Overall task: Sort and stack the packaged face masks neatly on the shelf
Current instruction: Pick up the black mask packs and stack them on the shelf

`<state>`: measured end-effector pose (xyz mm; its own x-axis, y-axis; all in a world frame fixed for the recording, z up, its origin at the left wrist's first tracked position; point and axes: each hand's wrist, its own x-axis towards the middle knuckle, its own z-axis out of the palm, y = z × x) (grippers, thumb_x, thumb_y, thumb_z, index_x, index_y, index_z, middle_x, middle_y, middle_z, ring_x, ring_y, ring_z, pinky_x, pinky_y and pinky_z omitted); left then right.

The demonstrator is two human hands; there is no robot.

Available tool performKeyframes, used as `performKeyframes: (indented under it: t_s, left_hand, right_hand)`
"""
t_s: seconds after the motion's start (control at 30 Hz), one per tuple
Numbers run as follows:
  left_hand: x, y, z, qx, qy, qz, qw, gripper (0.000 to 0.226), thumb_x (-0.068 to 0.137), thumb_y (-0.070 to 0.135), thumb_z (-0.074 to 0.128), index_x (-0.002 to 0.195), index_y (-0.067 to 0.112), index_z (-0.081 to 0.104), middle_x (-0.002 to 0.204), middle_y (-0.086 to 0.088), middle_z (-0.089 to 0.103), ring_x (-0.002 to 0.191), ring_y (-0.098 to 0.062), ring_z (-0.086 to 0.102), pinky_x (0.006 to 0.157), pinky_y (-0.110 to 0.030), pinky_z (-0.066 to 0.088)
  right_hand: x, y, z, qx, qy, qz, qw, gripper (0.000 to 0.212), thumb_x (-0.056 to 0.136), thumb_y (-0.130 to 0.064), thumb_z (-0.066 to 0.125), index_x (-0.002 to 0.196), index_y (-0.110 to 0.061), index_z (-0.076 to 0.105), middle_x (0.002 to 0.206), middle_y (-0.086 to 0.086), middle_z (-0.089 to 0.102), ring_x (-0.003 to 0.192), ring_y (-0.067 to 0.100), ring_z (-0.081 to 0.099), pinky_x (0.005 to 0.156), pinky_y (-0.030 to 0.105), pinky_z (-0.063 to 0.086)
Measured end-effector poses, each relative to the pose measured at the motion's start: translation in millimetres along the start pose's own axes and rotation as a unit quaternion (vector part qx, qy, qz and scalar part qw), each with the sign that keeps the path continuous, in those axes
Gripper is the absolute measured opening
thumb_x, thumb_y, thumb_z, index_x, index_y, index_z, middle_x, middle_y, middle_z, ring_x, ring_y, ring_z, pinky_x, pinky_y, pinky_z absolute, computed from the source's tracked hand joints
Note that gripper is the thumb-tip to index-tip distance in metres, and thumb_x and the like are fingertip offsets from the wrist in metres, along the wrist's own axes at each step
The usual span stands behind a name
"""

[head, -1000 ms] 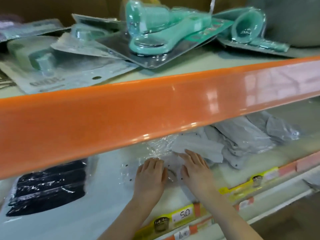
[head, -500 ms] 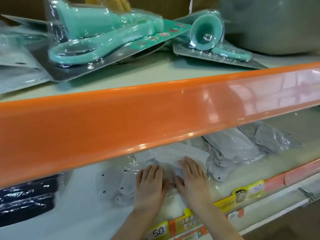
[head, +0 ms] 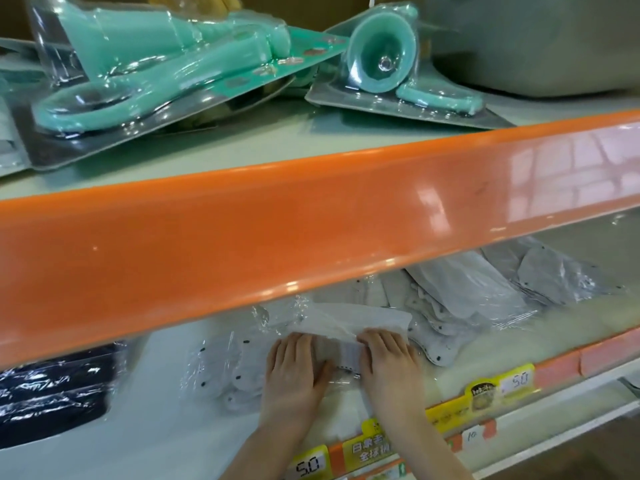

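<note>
On the lower shelf (head: 571, 327) lies a white packaged face mask (head: 349, 322) in clear wrap, its far edge tilted upward. My left hand (head: 294, 368) grips its left side with fingers curled over the pack. My right hand (head: 389, 362) grips the right side the same way. A loose pile of grey-white mask packs (head: 467, 299) sprawls just right of my hands. More dotted white packs (head: 225, 372) lie to the left. Black mask packs (head: 52, 400) sit at the far left.
A thick orange shelf beam (head: 311, 220) crosses the view and hides the back of the lower shelf. Teal tools in blister packs (head: 156, 74) and a grey bin (head: 536, 39) sit on the upper shelf. Yellow price tags (head: 498, 386) line the front rail.
My fingers went from lying flat on the white pack to curling round it, and its far edge has risen. The view has shifted right, so the black packs sit further left.
</note>
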<state>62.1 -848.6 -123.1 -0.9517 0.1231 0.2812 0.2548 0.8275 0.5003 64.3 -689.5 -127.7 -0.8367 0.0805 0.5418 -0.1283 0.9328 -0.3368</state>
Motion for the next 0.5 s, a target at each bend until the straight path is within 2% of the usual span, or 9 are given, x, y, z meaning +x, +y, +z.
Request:
performKeyframes:
  t_s: [0.07,0.13,0.2,0.23,0.3,0.37,0.4,0.43,0.5]
  left_hand:
    - [3,5,-7,-0.077,0.023,-0.058,0.995,0.047,0.082,0.022,0.072,0.122,0.009,0.052,0.117,-0.008,0.058,0.111,-0.030,0.055,0.097,-0.031,0.037]
    - [7,10,-18,-0.140,0.036,-0.126,0.981,0.066,0.081,0.015,0.074,0.138,0.009,0.040,0.135,-0.007,0.046,0.128,-0.026,0.042,0.107,-0.032,0.032]
    - [13,11,-29,-0.144,0.068,-0.134,0.978,0.079,0.078,0.013,0.077,0.144,0.008,0.034,0.143,-0.008,0.040,0.134,-0.024,0.035,0.111,-0.037,0.029]
    - [16,9,-36,-0.137,0.083,-0.120,0.980,0.079,0.076,0.013,0.079,0.142,0.008,0.037,0.141,-0.008,0.042,0.132,-0.024,0.036,0.110,-0.036,0.029]
    - [20,7,-49,-0.153,0.083,-0.098,0.980,0.057,0.074,0.015,0.081,0.125,0.016,0.055,0.126,0.001,0.055,0.119,-0.017,0.047,0.099,-0.021,0.033]
    - [19,11,-66,-0.200,0.052,-0.107,0.973,0.023,0.078,0.015,0.077,0.091,0.026,0.062,0.092,0.019,0.066,0.093,0.000,0.058,0.076,-0.008,0.037]
    - [19,10,-70,-0.228,0.043,-0.115,0.966,0.019,0.080,0.012,0.074,0.078,0.025,0.060,0.075,0.021,0.065,0.077,0.006,0.058,0.067,-0.007,0.038]
    - [18,10,-74,-0.249,0.047,-0.120,0.960,0.020,0.082,0.010,0.072,0.072,0.022,0.058,0.068,0.019,0.063,0.067,0.004,0.056,0.061,-0.009,0.039]
    - [17,8,-78,-0.277,0.082,-0.136,0.948,0.017,0.085,0.007,0.067,0.074,0.014,0.058,0.069,0.002,0.062,0.059,-0.005,0.052,0.060,-0.021,0.044]
  right_hand:
    - [0,-1,-4,0.015,0.026,-0.005,1.000,0.025,0.084,-0.025,0.043,0.082,-0.019,0.067,0.078,-0.006,0.066,0.075,0.019,0.064,0.064,0.034,0.049]
    - [1,-2,-8,0.031,0.041,-0.013,0.999,0.025,0.087,-0.025,0.043,0.084,-0.018,0.066,0.077,-0.005,0.065,0.072,0.019,0.063,0.064,0.034,0.049]
    - [4,-1,-11,0.052,0.039,-0.029,0.997,0.025,0.091,-0.026,0.042,0.086,-0.018,0.065,0.078,-0.006,0.064,0.071,0.018,0.062,0.064,0.033,0.048]
    - [6,-1,-13,0.071,0.033,-0.039,0.996,0.025,0.093,-0.027,0.042,0.086,-0.018,0.064,0.078,-0.006,0.063,0.071,0.018,0.061,0.063,0.031,0.047]
    - [14,0,-19,0.124,0.028,-0.052,0.991,0.024,0.093,-0.030,0.044,0.086,-0.017,0.063,0.078,-0.006,0.063,0.070,0.017,0.060,0.059,0.027,0.046]
    - [24,0,-30,0.153,0.041,-0.058,0.986,0.026,0.092,-0.033,0.048,0.084,-0.014,0.065,0.077,-0.007,0.064,0.071,0.011,0.056,0.058,0.021,0.042]
    - [30,0,-36,0.155,0.053,-0.060,0.985,0.027,0.091,-0.034,0.049,0.085,-0.013,0.066,0.077,-0.007,0.064,0.072,0.008,0.053,0.058,0.020,0.041]
    - [35,-1,-41,0.152,0.066,-0.060,0.984,0.027,0.091,-0.033,0.049,0.086,-0.013,0.066,0.078,-0.007,0.064,0.074,0.007,0.051,0.060,0.022,0.041]
    - [41,-1,-48,0.144,0.088,-0.055,0.984,0.026,0.091,-0.030,0.049,0.093,-0.011,0.067,0.083,-0.005,0.062,0.077,0.010,0.051,0.066,0.027,0.044]
